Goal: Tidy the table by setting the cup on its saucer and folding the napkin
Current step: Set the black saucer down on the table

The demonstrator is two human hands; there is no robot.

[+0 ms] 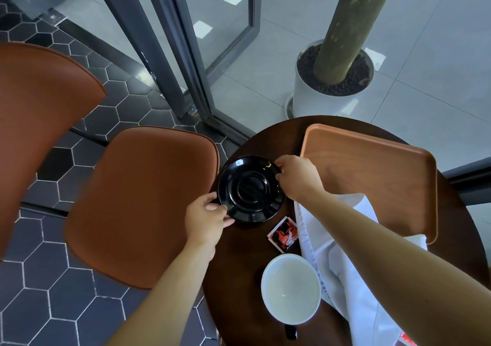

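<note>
saucer [251, 189] left of the tray [372, 159] — cup [291, 288] nearer, napkin [342, 260] at its right.

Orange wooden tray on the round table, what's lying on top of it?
A corner of the white cloth napkin overlaps the orange wooden tray's near edge. The right hand and forearm cover its near-left part, so what lies there is hidden.

Table [239, 252]: round, dark wood, carrying the rest.
Saucer [249, 189]: black, sitting at the far left edge.
Tray [372, 165]: lying far right.
Napkin [350, 292]: white, lying crumpled, overlapping the tray.
Packet [283, 235]: lying between saucer and cup.
Cup [291, 288]: white, standing upright, touching the napkin.
</note>
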